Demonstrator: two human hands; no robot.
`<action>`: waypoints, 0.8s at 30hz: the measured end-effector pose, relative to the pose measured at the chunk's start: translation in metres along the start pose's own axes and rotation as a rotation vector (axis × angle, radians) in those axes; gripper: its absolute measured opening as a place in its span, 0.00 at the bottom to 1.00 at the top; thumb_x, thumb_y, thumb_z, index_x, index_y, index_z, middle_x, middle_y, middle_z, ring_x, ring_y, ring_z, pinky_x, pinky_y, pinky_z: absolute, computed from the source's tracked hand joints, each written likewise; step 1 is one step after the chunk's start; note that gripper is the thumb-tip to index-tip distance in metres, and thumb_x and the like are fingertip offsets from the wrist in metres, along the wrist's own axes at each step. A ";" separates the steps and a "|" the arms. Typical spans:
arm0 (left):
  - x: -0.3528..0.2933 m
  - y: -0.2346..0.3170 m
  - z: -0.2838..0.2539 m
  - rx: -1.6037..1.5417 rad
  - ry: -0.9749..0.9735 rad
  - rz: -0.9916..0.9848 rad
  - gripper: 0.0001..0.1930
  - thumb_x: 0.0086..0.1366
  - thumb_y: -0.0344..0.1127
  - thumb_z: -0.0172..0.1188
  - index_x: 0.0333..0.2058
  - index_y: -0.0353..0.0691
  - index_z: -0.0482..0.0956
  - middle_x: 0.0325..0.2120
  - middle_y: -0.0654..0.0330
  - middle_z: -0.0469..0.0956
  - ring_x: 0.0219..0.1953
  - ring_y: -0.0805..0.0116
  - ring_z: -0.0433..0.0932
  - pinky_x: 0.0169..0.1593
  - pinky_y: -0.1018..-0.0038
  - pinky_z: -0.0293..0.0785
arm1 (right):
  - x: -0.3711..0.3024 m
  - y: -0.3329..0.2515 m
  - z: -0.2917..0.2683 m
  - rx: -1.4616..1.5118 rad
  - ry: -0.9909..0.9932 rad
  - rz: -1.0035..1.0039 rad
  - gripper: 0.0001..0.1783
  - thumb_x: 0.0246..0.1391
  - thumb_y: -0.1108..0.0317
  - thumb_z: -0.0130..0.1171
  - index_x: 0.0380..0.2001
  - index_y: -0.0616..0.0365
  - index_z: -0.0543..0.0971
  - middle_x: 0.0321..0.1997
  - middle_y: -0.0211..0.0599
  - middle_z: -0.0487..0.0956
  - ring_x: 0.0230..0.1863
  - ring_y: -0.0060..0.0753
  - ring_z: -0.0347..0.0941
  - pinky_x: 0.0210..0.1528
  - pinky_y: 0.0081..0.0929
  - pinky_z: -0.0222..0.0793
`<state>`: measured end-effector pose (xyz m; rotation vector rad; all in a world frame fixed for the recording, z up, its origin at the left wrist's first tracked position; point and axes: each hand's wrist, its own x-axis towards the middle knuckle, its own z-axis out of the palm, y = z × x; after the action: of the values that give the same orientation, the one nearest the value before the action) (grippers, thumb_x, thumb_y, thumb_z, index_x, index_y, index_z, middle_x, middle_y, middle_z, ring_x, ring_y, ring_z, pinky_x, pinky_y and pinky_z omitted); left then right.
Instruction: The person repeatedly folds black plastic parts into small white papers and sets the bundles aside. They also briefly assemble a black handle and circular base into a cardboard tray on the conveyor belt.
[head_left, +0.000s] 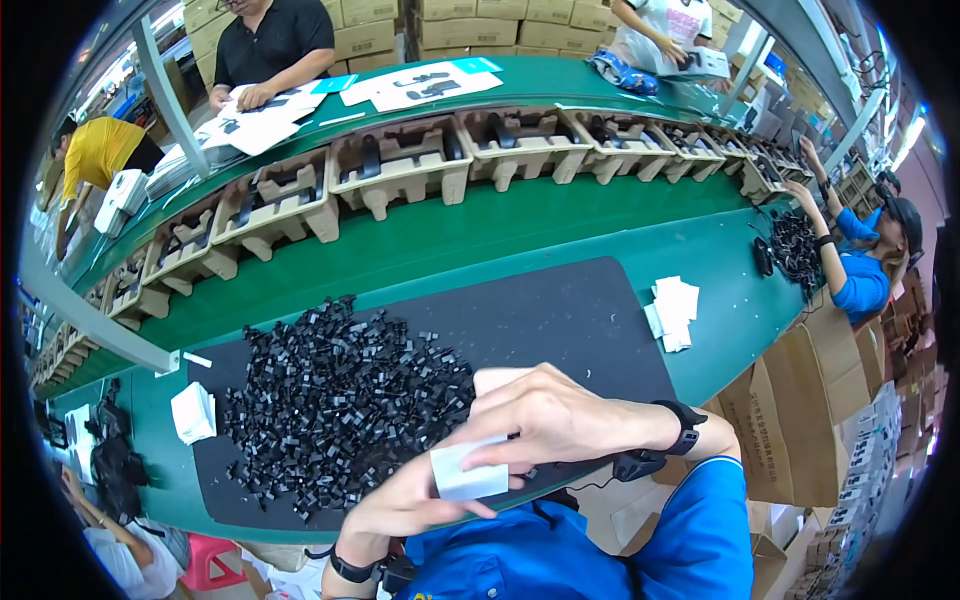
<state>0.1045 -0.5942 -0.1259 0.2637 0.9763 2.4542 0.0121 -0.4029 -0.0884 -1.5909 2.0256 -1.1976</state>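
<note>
My left hand (400, 502) and my right hand (548, 415) meet near the front edge of the dark mat. Between them is a small white square (468, 472), a thin flat piece that looks like a paper sheet or packet. The left hand holds it from behind, its lower fingers reaching past the square's bottom edge. Coming over from the right, the right hand pinches the square's upper right side, with its fingertips partly hidden. A large heap of small black plastic parts (345, 400) spreads just beyond and left of my hands.
The dark mat (560, 310) lies on a green bench. White paper squares sit in a stack (193, 413) at left and a loose pile (675, 312) at right. Moulded trays (400, 175) line a green conveyor ahead. A cardboard box (790, 420) stands right; co-workers are around the line.
</note>
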 end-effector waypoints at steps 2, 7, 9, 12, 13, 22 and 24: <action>0.004 -0.001 -0.003 0.154 0.110 -0.156 0.20 0.69 0.40 0.48 0.51 0.28 0.68 0.44 0.51 0.76 0.50 0.62 0.74 0.51 0.71 0.73 | 0.003 0.001 0.005 -0.048 0.038 0.041 0.20 0.43 0.66 0.66 0.43 0.56 0.79 0.46 0.38 0.74 0.39 0.40 0.71 0.30 0.29 0.71; 0.009 -0.011 -0.004 0.209 0.354 -0.089 0.18 0.69 0.36 0.47 0.52 0.29 0.66 0.46 0.54 0.73 0.47 0.68 0.74 0.52 0.74 0.72 | 0.008 -0.008 0.010 -0.543 0.231 0.028 0.32 0.37 0.62 0.68 0.49 0.60 0.75 0.47 0.36 0.74 0.43 0.38 0.69 0.41 0.34 0.71; 0.009 -0.015 -0.008 0.221 0.380 -0.074 0.18 0.69 0.36 0.48 0.52 0.30 0.66 0.47 0.55 0.73 0.47 0.69 0.74 0.51 0.74 0.72 | 0.007 -0.010 0.021 -0.658 0.191 0.130 0.36 0.35 0.61 0.68 0.51 0.61 0.73 0.48 0.35 0.74 0.46 0.38 0.67 0.47 0.37 0.69; 0.013 -0.022 -0.016 0.274 0.374 -0.029 0.18 0.69 0.37 0.49 0.53 0.32 0.66 0.47 0.57 0.72 0.47 0.71 0.73 0.49 0.74 0.72 | 0.010 -0.002 0.031 -0.818 0.249 0.075 0.35 0.35 0.61 0.68 0.51 0.60 0.73 0.49 0.35 0.73 0.48 0.38 0.66 0.51 0.37 0.66; 0.014 -0.026 -0.018 0.271 0.400 0.013 0.17 0.70 0.36 0.47 0.52 0.31 0.67 0.45 0.57 0.74 0.46 0.71 0.74 0.49 0.75 0.71 | 0.011 0.000 0.035 -0.907 0.284 0.049 0.35 0.35 0.61 0.68 0.51 0.60 0.74 0.49 0.35 0.73 0.49 0.38 0.65 0.53 0.37 0.65; 0.006 -0.023 -0.018 0.506 0.337 0.086 0.16 0.70 0.32 0.44 0.52 0.30 0.69 0.43 0.58 0.76 0.47 0.72 0.74 0.49 0.77 0.71 | 0.011 -0.006 0.013 -0.736 0.128 -0.024 0.28 0.37 0.62 0.66 0.45 0.60 0.77 0.44 0.36 0.75 0.41 0.31 0.69 0.45 0.33 0.71; 0.002 -0.024 -0.016 0.611 0.288 0.086 0.16 0.70 0.31 0.44 0.52 0.29 0.69 0.43 0.58 0.76 0.47 0.72 0.73 0.49 0.76 0.71 | 0.017 -0.001 0.004 -0.682 0.062 -0.111 0.24 0.39 0.62 0.65 0.43 0.60 0.77 0.39 0.35 0.76 0.33 0.31 0.71 0.35 0.31 0.72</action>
<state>0.1064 -0.5879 -0.1534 0.1513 1.8663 2.2409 0.0091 -0.4198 -0.0859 -1.9872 2.5877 -0.6045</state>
